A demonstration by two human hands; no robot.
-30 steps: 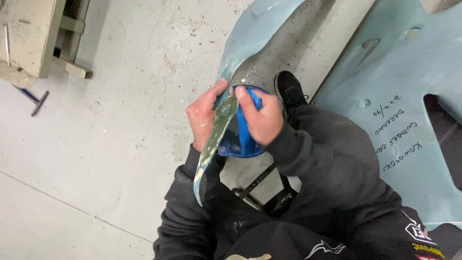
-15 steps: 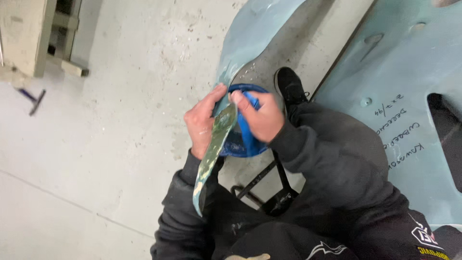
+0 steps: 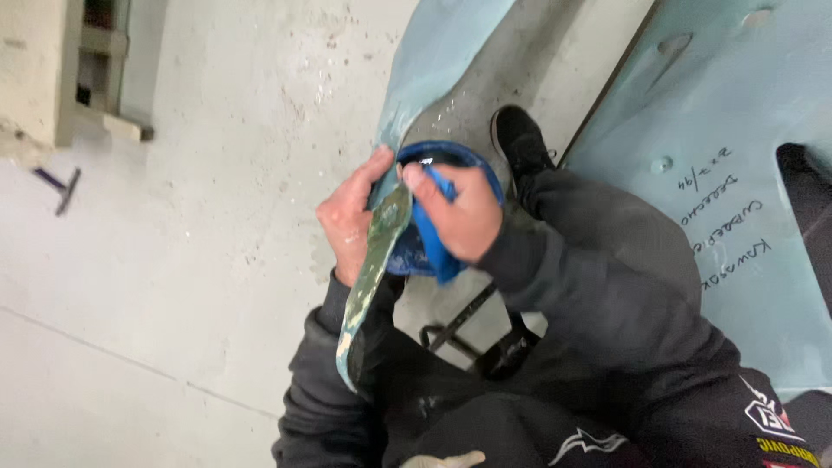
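My left hand (image 3: 349, 217) grips a long, thin green-stained strip (image 3: 368, 282) that runs down over my dark sleeve. Pressed against the strip's upper end is a blue cloth (image 3: 436, 234), held in my right hand (image 3: 459, 212). Right behind both hands sits a round blue tub (image 3: 451, 156) with wet contents showing at its top. My black shoe (image 3: 518, 139) is just beyond the tub.
A large pale blue moulded panel (image 3: 719, 165) with handwriting lies at the right, and another pale blue piece (image 3: 433, 61) stretches up from the tub. The grey concrete floor (image 3: 191, 260) fills the left. A small tool (image 3: 62, 186) and a pale wooden frame (image 3: 78, 78) lie at upper left.
The view has drifted slightly. My right hand has slid the blue cloth a little along the top of the strip; the left hand keeps its grip.
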